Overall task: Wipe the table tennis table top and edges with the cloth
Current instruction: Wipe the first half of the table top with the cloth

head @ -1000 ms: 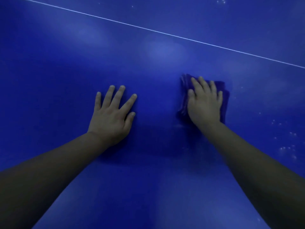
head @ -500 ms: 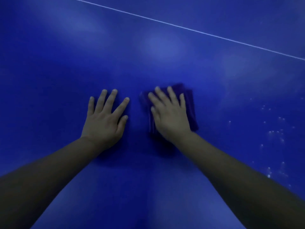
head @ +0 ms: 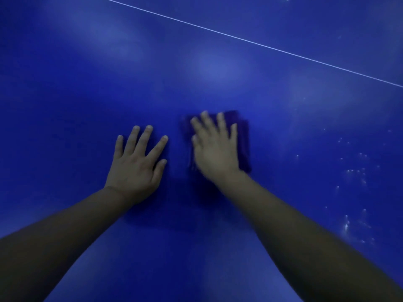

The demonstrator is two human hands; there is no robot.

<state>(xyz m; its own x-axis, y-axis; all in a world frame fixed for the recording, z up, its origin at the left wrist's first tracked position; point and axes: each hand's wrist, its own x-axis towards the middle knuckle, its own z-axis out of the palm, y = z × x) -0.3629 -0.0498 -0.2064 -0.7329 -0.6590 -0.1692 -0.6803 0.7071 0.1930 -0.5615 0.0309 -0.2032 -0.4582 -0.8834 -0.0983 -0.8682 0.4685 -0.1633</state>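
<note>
The right hand (head: 214,149) has swept the cloth (head: 244,140) leftward from a second ago, and it now sits just beside the left hand (head: 136,164), only a narrow strip of table between them. The cloth is a dark folded pad, its long axis running away from the person, near end toward the wrist and far end out past the fingertips; it shows along both sides of the hand. It's blurred, so its folds can't be read. Under it all is the blue table top (head: 218,68), glossy with soft patches of reflected light, a thin white line (head: 250,41) crossing diagonally from upper left down to the right edge. Pale specks (head: 353,171) scatter on the surface to the right. Nothing of the room shows beyond the table. Right hand lies flat, fingers straight and slightly fanned, pressing the cloth down. Left hand is planted palm-down on bare table, fingers spread wide, forearm stretched forward.
</note>
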